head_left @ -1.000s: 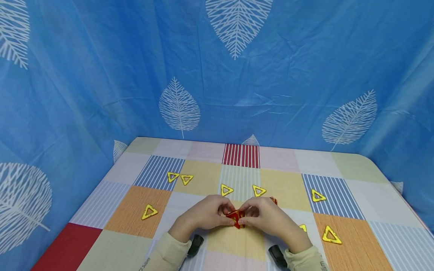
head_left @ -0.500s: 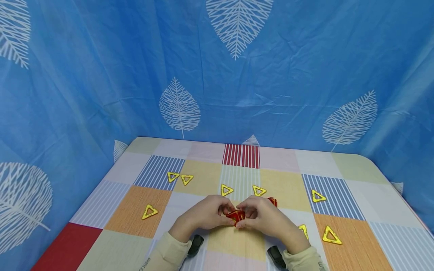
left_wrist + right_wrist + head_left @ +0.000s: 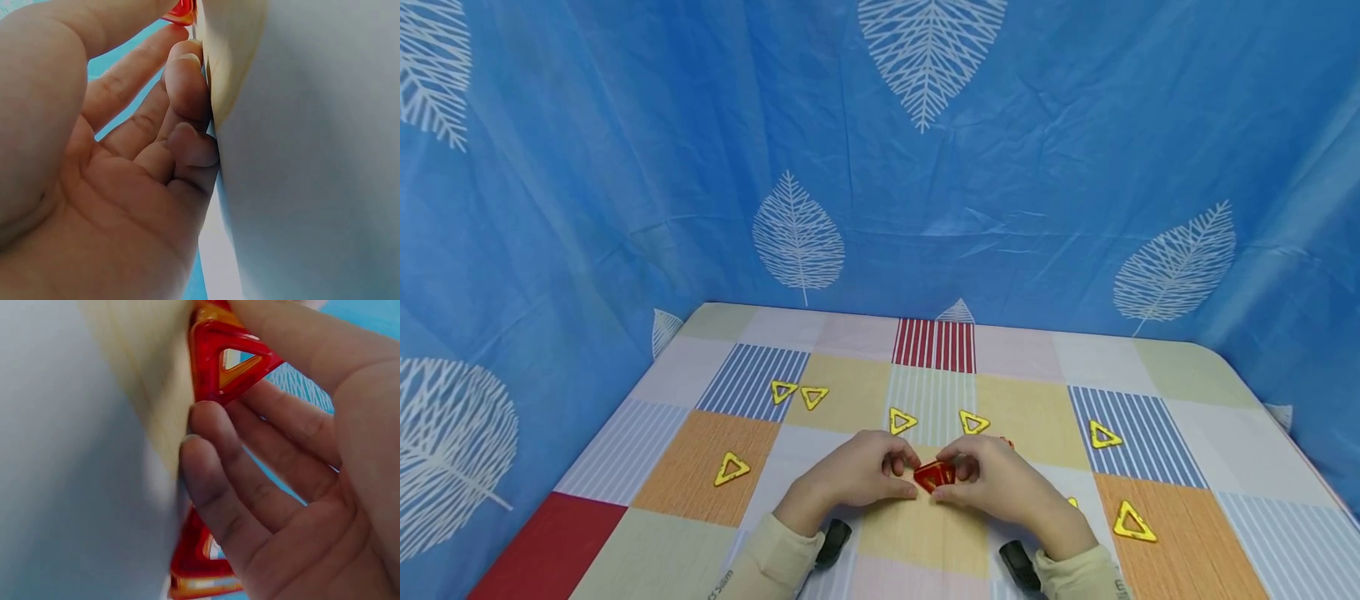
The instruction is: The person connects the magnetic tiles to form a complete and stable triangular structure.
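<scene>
My right hand (image 3: 992,482) pinches a red-and-orange magnetic tile piece (image 3: 935,476) between thumb and forefinger, low over the table. In the right wrist view this piece (image 3: 219,359) shows a red triangular face with a hollow middle and orange sides behind it. The left hand (image 3: 861,472) stays just left of the piece, thumb and forefinger parted and loosely bent around its near corner. Only a red corner (image 3: 180,12) shows past those fingertips in the left wrist view. Whether they touch it is hard to tell.
Behind the right hand lies a second red-and-orange piece (image 3: 203,559), mostly hidden in the head view. Several yellow triangular tiles, such as one on the left (image 3: 731,469) and one on the right (image 3: 1132,522), lie spread over the patchwork tablecloth (image 3: 677,542). A blue curtain (image 3: 1037,167) hangs behind.
The right hand has shifted slightly left, then back to the right, taking the red-and-orange piece with it and turning it. The left hand has stayed in place, and the piece now sits farther from its fingers.
</scene>
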`<state>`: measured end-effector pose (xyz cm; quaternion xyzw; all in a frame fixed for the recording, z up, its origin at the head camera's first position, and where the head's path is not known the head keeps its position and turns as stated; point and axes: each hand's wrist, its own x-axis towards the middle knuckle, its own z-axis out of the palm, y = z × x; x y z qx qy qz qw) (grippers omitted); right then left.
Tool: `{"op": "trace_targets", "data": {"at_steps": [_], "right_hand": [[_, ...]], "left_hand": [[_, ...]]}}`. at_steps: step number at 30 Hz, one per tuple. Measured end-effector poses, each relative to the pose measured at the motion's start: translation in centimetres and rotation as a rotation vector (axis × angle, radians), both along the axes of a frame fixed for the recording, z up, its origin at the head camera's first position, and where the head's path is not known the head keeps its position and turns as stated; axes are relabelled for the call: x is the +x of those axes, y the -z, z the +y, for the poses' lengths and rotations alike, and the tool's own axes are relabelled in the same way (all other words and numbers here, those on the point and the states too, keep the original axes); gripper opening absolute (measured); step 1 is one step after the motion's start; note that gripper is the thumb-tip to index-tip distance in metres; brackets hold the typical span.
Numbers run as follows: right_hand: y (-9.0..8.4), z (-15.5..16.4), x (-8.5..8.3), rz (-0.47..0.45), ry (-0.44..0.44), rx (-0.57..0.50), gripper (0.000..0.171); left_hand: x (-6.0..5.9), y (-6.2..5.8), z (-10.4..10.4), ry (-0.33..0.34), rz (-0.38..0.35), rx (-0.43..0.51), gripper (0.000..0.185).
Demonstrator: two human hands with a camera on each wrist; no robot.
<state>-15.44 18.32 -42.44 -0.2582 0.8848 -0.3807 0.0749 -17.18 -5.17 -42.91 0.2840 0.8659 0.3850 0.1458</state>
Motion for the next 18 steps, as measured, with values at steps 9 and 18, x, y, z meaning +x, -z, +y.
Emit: {"op": "trace_targets", "data": {"at_steps": [9, 18], "right_hand": [[-0.4, 1.6, -0.2, -0.067, 0.126, 0.05, 0.047], [-0.9, 3.9, -0.1, -0.137, 0.277, 0.113, 0.046]], "left_hand": [[0.0, 0.0, 0.1, -0.014, -0.01, -0.007, 0.017], [0.0, 0.1, 0.0, -0.029, 0.007, -0.017, 0.017]]}}
